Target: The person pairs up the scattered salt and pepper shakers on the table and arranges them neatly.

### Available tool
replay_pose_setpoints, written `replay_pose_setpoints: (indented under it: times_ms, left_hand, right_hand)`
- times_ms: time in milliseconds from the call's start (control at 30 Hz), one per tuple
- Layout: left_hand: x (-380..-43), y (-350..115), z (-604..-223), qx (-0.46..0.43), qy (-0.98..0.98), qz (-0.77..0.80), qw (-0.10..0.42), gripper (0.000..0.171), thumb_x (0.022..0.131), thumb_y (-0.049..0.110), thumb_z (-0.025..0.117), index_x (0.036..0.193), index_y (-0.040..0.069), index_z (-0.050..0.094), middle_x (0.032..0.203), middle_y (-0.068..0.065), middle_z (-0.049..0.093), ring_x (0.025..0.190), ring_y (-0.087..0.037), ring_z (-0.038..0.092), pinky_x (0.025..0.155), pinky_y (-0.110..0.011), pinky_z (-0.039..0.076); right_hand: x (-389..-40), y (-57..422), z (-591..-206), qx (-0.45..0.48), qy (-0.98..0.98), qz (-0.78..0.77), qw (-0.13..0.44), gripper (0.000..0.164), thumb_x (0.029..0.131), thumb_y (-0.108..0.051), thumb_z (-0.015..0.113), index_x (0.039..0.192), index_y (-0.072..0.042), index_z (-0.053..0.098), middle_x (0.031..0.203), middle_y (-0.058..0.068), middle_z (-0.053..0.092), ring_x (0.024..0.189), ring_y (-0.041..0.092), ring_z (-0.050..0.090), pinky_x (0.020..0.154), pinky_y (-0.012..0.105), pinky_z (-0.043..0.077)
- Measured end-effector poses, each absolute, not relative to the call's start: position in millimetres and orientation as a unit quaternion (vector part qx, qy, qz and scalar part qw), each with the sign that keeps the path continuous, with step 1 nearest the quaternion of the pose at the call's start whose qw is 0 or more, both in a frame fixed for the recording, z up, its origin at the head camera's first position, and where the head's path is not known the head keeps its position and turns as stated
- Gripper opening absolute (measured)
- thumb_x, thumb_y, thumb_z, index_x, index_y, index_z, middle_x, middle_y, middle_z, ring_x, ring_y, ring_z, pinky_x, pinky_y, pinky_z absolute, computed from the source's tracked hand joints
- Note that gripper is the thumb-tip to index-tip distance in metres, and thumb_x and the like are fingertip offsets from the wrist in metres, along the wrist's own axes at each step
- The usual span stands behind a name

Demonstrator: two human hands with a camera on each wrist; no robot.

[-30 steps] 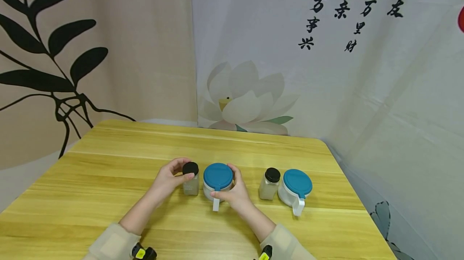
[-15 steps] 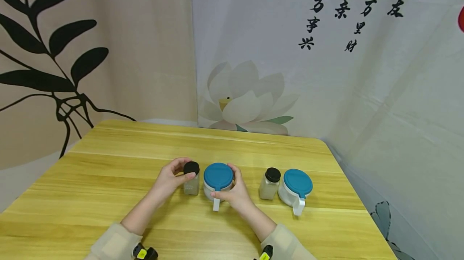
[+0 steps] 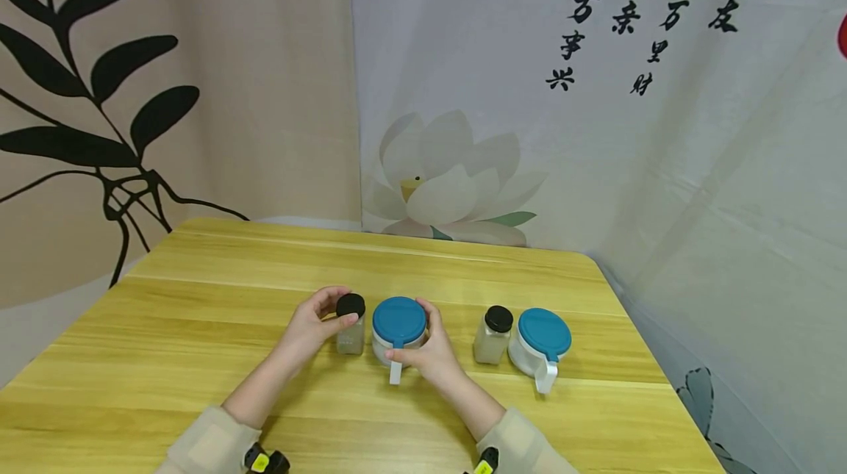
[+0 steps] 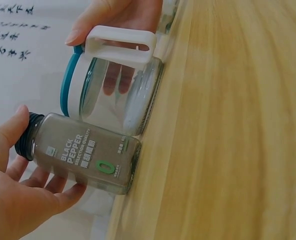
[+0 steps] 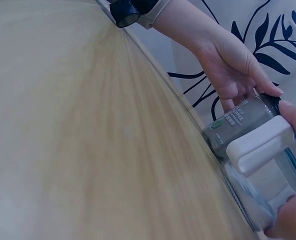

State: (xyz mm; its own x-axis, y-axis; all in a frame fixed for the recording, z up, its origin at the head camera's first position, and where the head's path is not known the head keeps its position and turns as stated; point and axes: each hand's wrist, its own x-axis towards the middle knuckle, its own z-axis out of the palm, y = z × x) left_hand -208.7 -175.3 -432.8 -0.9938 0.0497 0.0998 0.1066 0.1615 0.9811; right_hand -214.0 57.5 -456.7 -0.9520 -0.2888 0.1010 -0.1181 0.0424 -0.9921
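Note:
My left hand (image 3: 316, 323) grips a black pepper bottle (image 4: 83, 155) near its black cap, thumb on the near side and fingers behind. The bottle is clear, squarish and upright, with dark powder inside. Just to its right, my right hand (image 3: 433, 349) holds a clear glass jar (image 4: 122, 100) with a blue lid (image 3: 399, 318). The jar's white handle (image 5: 260, 145) points toward me, and my thumb lies by the top of it. Only a narrow gap separates bottle and jar in the head view. The far-side fingers of my right hand are partly hidden.
To the right on the wooden table (image 3: 265, 400) stand a second black-capped bottle (image 3: 491, 345) and, close beside it, a second blue-lidded jar (image 3: 544, 334) with a white handle. Printed curtains (image 3: 450, 55) hang behind the table's far edge.
My left hand and the pepper bottle have edged very slightly to the right and away from me. The right hand keeps the same hold on the jar.

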Motion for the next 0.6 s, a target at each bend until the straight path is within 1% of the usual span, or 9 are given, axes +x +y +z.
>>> replay_pose_setpoints:
  times_ms: [167, 367, 600]
  left_hand:
    - [-208.8, -175.3, -433.6, -0.052, -0.764, -0.643, 0.020, 0.056, 0.086, 0.018, 0.074, 0.133, 0.000, 0.049, 0.123, -0.016, 0.056, 0.115, -0.030, 0.050, 0.089, -0.033, 0.046]
    - [-207.9, -175.1, -432.6, -0.053, -0.764, -0.642, 0.018, 0.057, 0.086, 0.019, 0.074, 0.134, 0.001, 0.049, 0.124, -0.015, 0.055, 0.115, -0.030, 0.050, 0.089, -0.034, 0.046]
    - [-207.0, -175.9, -431.9, -0.062, -0.763, -0.643, 0.015, 0.058, 0.087, 0.021, 0.073, 0.135, 0.002, 0.047, 0.126, -0.016, 0.054, 0.117, -0.031, 0.048, 0.092, -0.037, 0.044]
  right_hand:
    - [-216.5, 57.8, -463.5, -0.141, 0.720, -0.676, 0.062, 0.099, 0.071, -0.008, 0.085, 0.148, -0.009, 0.023, 0.146, 0.015, 0.034, 0.129, 0.038, 0.036, 0.102, 0.058, 0.027]
    - [-216.7, 57.6, -463.5, -0.148, 0.717, -0.678, 0.062, 0.100, 0.071, -0.007, 0.084, 0.149, -0.006, 0.021, 0.145, 0.016, 0.035, 0.128, 0.038, 0.037, 0.103, 0.058, 0.026]
    - [-216.6, 57.4, -461.7, -0.150, 0.718, -0.677, 0.056, 0.101, 0.071, -0.006, 0.085, 0.149, -0.006, 0.020, 0.144, 0.017, 0.035, 0.127, 0.037, 0.038, 0.103, 0.057, 0.026]
